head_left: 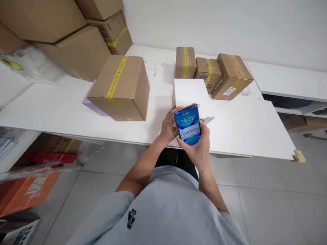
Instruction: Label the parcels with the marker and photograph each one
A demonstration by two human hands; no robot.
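A smartphone with a lit blue screen reading 10:32 is held upright in front of me, slightly tilted. My right hand is closed around its lower right side, thumb across the bottom left corner. At its left edge is my left hand, with fingers curled behind the phone and partly hidden. Just behind the phone stands a white box on the white table; the phone covers part of its near side.
A taped cardboard box sits left on the table, over a lilac item. Bigger cartons are stacked at the back left. Several small boxes stand near the wall. A cork-like piece caps the table's right corner. An orange box lies lower left.
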